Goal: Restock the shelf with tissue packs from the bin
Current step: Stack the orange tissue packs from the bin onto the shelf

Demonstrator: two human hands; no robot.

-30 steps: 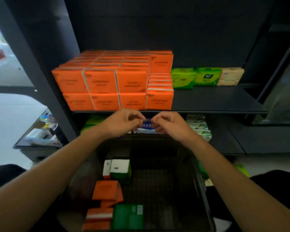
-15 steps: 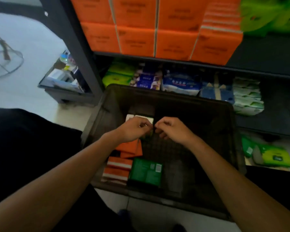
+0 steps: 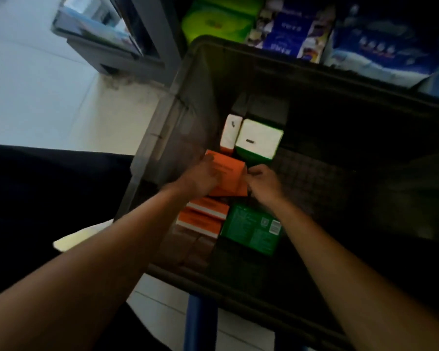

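L hand [image 3: 202,179] & R hand [image 3: 264,184] each pinch a side of orange pack [image 3: 232,177] near bin [image 3: 178,133] left wall; lift straight up, even grip, w/o snagging others.

Left forearm [image 3: 99,262]: bare, enters from the lower left of the frame, runs up and right toward the centre.
Left wrist [image 3: 178,191]: straight, in line with the forearm.
Left grip [image 3: 202,176]: back of the hand to the camera, blurred; fingers laid over the left part of an orange pack [image 3: 232,179], holding it.
Right forearm [image 3: 340,262]: bare, enters from the lower right, runs up and left.
Right grip [image 3: 263,183]: knuckles up, fingers curled, pinching the pack's right edge. The two grips sit near each other at frame centre.
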